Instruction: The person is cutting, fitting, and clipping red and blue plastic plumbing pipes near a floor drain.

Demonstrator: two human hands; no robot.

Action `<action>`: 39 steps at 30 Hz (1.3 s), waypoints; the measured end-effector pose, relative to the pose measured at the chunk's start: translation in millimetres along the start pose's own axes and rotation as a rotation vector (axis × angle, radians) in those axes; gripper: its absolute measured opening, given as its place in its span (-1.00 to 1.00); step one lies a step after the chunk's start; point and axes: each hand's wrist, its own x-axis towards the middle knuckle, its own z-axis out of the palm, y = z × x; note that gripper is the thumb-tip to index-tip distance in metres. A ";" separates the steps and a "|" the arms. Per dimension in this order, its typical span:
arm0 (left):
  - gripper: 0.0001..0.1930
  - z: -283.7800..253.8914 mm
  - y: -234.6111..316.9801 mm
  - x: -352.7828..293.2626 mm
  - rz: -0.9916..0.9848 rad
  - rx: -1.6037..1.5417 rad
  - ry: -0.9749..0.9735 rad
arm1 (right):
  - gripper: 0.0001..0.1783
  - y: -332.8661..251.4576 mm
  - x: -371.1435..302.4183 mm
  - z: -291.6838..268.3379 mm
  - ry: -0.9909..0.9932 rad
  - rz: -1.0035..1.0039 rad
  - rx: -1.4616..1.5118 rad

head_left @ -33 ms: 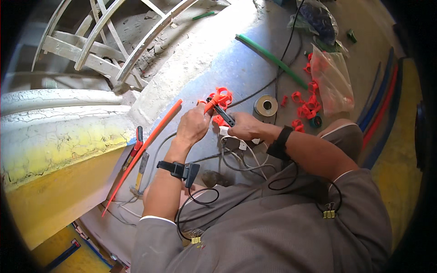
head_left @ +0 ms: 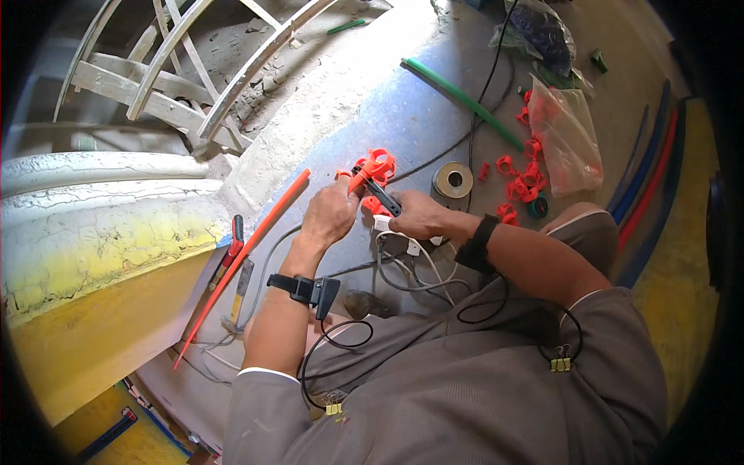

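My left hand (head_left: 329, 213) is closed on a short orange-red plastic tube (head_left: 359, 180), its fingers wrapped around the lower end. A slim black hand tool (head_left: 384, 198), perhaps a utility knife, is gripped in my right hand (head_left: 418, 215). Its far end lies across the tube; the exact contact is too small to make out. Just beyond, orange-red ring-shaped plastic clips (head_left: 381, 163) rest on the floor, and another clip (head_left: 375, 205) shows between my hands. White plugs and cables (head_left: 413, 248) lie under my right wrist.
A long orange-red tube (head_left: 256, 232) slants at the left beside a red-handled saw (head_left: 230, 252) and a hammer-like tool (head_left: 242, 287). To the right are a tape roll (head_left: 452, 180), a green pipe (head_left: 465, 102), scattered clips (head_left: 527, 182) and a clear plastic bag (head_left: 566, 139). A cracked ledge (head_left: 108, 240) borders the left.
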 end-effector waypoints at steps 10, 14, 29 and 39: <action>-0.71 8.3 -8.7 -0.4 0.097 -0.139 -0.082 | -0.61 17.4 -2.1 5.3 0.025 -0.013 -0.003; -0.68 11.4 -6.2 1.6 0.079 -0.164 -0.115 | -0.62 34.3 6.0 11.3 0.060 -0.064 -0.020; -0.72 66.9 -60.5 -22.5 -0.118 -0.004 -0.219 | -0.12 58.5 46.1 38.1 0.044 0.266 -0.282; -0.73 63.0 -75.3 -34.0 -0.218 0.044 -0.225 | -0.23 61.6 68.4 52.1 0.007 0.192 -0.289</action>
